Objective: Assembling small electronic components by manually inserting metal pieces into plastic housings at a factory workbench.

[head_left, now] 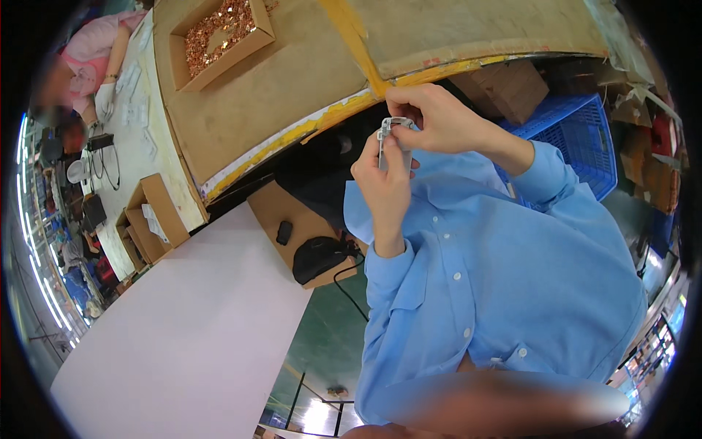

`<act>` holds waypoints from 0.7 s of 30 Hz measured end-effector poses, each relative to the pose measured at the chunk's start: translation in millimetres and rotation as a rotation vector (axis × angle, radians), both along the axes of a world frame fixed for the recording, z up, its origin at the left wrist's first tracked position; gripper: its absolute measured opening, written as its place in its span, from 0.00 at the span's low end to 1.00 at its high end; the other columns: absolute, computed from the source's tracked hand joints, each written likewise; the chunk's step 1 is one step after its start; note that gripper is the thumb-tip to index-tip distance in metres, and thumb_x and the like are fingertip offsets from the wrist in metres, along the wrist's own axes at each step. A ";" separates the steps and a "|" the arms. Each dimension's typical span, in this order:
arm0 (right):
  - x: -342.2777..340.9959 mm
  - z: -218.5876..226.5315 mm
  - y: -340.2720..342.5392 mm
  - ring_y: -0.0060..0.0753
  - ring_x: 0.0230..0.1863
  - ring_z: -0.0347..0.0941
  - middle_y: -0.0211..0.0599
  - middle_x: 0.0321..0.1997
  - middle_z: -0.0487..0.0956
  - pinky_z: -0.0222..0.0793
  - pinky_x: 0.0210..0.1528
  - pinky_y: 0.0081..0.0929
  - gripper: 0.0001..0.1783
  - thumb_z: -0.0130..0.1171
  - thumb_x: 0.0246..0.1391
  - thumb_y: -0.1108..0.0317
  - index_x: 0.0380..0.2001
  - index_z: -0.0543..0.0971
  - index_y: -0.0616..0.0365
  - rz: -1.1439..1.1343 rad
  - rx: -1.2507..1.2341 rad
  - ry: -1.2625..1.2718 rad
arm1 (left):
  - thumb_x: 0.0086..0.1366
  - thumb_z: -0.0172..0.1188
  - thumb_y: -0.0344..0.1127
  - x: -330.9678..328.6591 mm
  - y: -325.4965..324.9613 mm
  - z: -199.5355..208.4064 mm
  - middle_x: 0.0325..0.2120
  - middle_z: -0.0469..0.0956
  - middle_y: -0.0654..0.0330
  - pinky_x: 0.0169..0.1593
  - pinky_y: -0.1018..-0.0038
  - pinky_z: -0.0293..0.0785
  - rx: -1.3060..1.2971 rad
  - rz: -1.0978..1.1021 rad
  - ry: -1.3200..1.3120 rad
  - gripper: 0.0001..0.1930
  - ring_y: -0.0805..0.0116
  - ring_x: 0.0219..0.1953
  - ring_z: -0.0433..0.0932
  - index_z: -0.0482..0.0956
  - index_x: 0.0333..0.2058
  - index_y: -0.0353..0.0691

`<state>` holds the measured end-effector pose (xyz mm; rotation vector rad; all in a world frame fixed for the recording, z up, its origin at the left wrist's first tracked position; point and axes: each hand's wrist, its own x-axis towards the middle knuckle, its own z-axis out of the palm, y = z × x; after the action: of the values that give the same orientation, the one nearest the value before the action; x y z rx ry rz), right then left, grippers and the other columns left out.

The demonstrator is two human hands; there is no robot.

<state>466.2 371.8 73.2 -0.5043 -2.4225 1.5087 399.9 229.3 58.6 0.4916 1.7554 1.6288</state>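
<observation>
A small light grey plastic housing (397, 119), open on top with a raised rim, is held up in front of my blue shirt, close to the table edge. My left hand (386, 181) is wrapped round its body, with the thumb along the front. At its upper end is my right hand (444, 124), index finger bent and thumb reaching into the open top. The fingertips press together there; whatever small thing they pinch is hidden. On the tan table (307, 73) stands a cardboard box (230, 56) of many small copper-coloured metal pieces (212, 36).
Yellow tape (351, 22) crosses the table and lines its edge. A blue plastic crate (574, 139) is at the right. A black pouch (318, 257) lies on cardboard below. At the far left, a person's gloved hand (104, 102) rests by a white bench; a divided carton (157, 219) stands nearer.
</observation>
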 end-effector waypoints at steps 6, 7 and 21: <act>2.0 3.4 -2.1 0.25 0.21 0.61 0.32 0.19 0.67 0.59 0.23 0.24 0.11 0.62 0.46 0.70 0.25 0.69 0.60 -0.020 -0.007 -0.039 | 0.70 0.50 0.34 2.0 1.8 2.0 0.22 0.78 0.60 0.21 0.80 0.70 0.005 0.005 -0.018 0.12 0.75 0.19 0.78 0.78 0.40 0.31; 2.6 3.5 -1.0 0.25 0.21 0.61 0.32 0.19 0.67 0.59 0.23 0.24 0.11 0.62 0.46 0.70 0.25 0.69 0.60 -0.019 -0.005 -0.039 | 0.70 0.50 0.35 2.3 1.7 1.5 0.22 0.78 0.61 0.21 0.82 0.70 -0.007 0.005 -0.051 0.12 0.76 0.20 0.78 0.78 0.39 0.33; 8.1 15.3 3.5 0.22 0.25 0.64 0.30 0.24 0.70 0.62 0.27 0.21 0.09 0.60 0.46 0.71 0.30 0.71 0.60 0.046 -0.115 -0.101 | 0.69 0.53 0.35 2.2 0.6 0.1 0.23 0.78 0.62 0.23 0.83 0.70 0.049 -0.036 -0.066 0.10 0.78 0.22 0.77 0.77 0.41 0.34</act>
<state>474.3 375.3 88.5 -0.5647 -2.4475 1.6880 402.1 229.9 58.8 0.4839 1.6527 1.6475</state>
